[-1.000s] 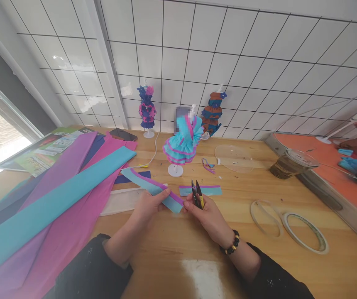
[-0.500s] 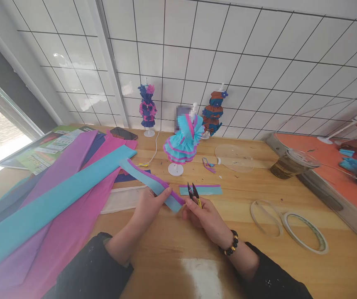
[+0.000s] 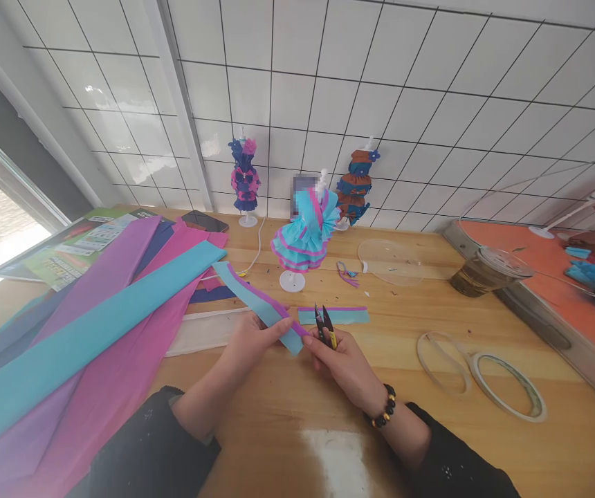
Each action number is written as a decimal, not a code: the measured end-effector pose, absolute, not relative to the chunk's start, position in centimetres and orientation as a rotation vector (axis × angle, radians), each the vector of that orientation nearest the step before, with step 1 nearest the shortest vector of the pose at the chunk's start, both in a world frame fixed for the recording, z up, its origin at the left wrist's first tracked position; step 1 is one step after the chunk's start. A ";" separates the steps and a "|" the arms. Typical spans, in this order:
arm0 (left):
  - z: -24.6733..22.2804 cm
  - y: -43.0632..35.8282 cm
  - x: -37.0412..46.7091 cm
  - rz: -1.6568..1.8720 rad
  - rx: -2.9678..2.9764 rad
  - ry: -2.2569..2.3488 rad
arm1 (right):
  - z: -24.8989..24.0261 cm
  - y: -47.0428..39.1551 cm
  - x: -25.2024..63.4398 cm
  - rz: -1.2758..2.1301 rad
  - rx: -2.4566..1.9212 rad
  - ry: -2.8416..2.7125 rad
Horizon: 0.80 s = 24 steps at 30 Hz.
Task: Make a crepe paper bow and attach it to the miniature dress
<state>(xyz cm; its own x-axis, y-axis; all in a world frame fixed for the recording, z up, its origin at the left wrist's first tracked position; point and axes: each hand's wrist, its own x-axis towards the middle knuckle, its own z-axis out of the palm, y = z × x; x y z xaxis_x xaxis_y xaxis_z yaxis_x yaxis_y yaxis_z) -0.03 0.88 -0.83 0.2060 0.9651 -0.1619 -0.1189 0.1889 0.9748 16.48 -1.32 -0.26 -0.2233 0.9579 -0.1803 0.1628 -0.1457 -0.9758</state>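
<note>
My left hand (image 3: 253, 344) pinches a blue strip with a purple edge (image 3: 250, 296) between thumb and fingers. The strip slants up to the left. My right hand (image 3: 346, 363) grips the strip's lower right end by its purple edge and also holds small black snips (image 3: 326, 325), their blades pointing up and parted. Just behind the snips lies a second blue and purple strip (image 3: 352, 315), flat on the wooden table (image 3: 287, 429). A doll form in a ruffled blue and pink dress (image 3: 305, 238) stands beyond.
Long blue paper (image 3: 100, 311), pink and purple sheets (image 3: 121, 373) cover the left side. Two more dressed forms (image 3: 245, 180) stand by the tiled wall. A tape roll (image 3: 508, 387), a loose ring (image 3: 443, 363) and a cup (image 3: 484, 273) are on the right.
The strip's upper left end has shifted a little to the right, away from the long blue paper. Both hands keep their hold, and the right fingers have moved slightly.
</note>
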 end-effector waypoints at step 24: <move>-0.5 1.3 -0.1 1.128 0.670 0.986 | -0.1 -1.4 16.4 1.315 -1.358 -1.501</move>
